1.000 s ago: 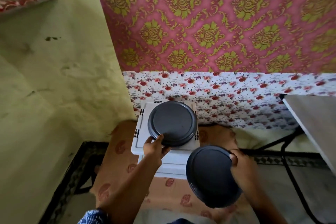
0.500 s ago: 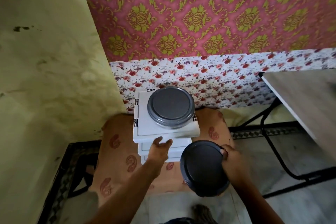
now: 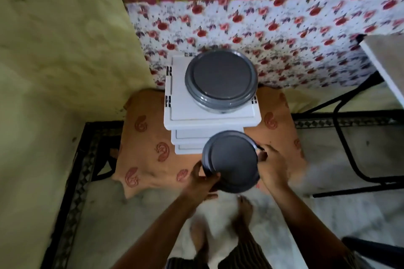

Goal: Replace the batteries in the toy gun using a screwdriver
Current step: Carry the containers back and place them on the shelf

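A round container with a dark grey lid [image 3: 231, 160] is held in front of me, low over the floor. My left hand [image 3: 202, 179] grips its lower left edge and my right hand [image 3: 271, 164] grips its right edge. A second, like container with a grey lid [image 3: 220, 79] rests on top of a stack of white plastic boxes [image 3: 209, 120]. No toy gun, screwdriver or batteries are in view.
The white stack stands on a low seat covered in orange patterned cloth [image 3: 153, 148], against a floral-papered wall [image 3: 284, 35]. A black-framed table [image 3: 384, 63] is at the right. A yellow wall [image 3: 54, 72] closes the left. My bare feet [image 3: 244, 209] stand on the marble floor.
My left hand left the white stack and took hold of the container that my right hand was carrying. That container moved left, toward the middle. The camera tilted further down.
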{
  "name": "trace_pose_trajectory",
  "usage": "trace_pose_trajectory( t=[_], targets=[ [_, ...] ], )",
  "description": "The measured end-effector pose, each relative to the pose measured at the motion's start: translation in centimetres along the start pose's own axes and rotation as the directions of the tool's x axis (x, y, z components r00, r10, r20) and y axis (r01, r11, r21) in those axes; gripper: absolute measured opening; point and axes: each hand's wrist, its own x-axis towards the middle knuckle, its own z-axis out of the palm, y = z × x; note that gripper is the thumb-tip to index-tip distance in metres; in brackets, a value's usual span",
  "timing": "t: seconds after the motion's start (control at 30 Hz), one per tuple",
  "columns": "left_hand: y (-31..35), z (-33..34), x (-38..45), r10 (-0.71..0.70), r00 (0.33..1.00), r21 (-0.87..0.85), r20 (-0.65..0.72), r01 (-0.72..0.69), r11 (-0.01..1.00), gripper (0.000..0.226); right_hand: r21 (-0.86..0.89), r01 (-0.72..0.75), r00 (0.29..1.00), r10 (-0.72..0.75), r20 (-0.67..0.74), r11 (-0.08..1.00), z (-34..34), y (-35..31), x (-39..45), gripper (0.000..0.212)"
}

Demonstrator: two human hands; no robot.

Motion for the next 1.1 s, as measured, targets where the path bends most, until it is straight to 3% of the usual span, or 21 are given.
trace_pose_trajectory(
  t=[0.1, 0.2, 0.3, 0.43, 0.87, 1.1],
  targets=[
    [-0.9, -0.4, 2.5, 0.002, 0.997, -0.168, -0.083, -0.015, 0.986, 0.054, 0.070, 0.055, 0.998, -0.054, -0.019, 0.996, 2.0, 1.0, 1.1, 0.034],
    [-1.4, -0.7, 4.7, 0.006, 0.996, -0.230, -0.090, -0.026, 0.973, 0.047, 0.101, 0.207, 0.978, -0.202, -0.054, 0.973, 3.5, 2.8, 1.7, 0.038],
    [-1.8, -0.7, 7.1, 0.009, 0.990, -0.261, -0.138, -0.045, 0.964, 0.046, 0.057, 0.395, 0.918, -0.393, -0.044, 0.917, 5.0, 4.4, 1.3, 0.049],
    [-2.2, 0.1, 9.4, 0.014, 0.981, -0.324, -0.192, -0.077, 0.943, 0.047, -0.141, 0.614, 0.789, -0.611, 0.071, 0.777, 7.3, 6.2, 1.0, 0.066],
    [0.9, 2.5, 12.5, 0.055, 0.943, -0.576, -0.330, -0.247, 0.779, 0.039, -0.369, 0.686, 0.722, -0.652, 0.233, 0.627, 8.7, 3.5, 8.6, 0.066],
    [2.1, 2.8, 13.1, 0.050, 0.943, -0.585, -0.330, -0.245, 0.773, 0.039, -0.405, 0.699, 0.707, -0.655, 0.267, 0.589, 8.5, 1.8, 10.3, 0.069]
  ],
)
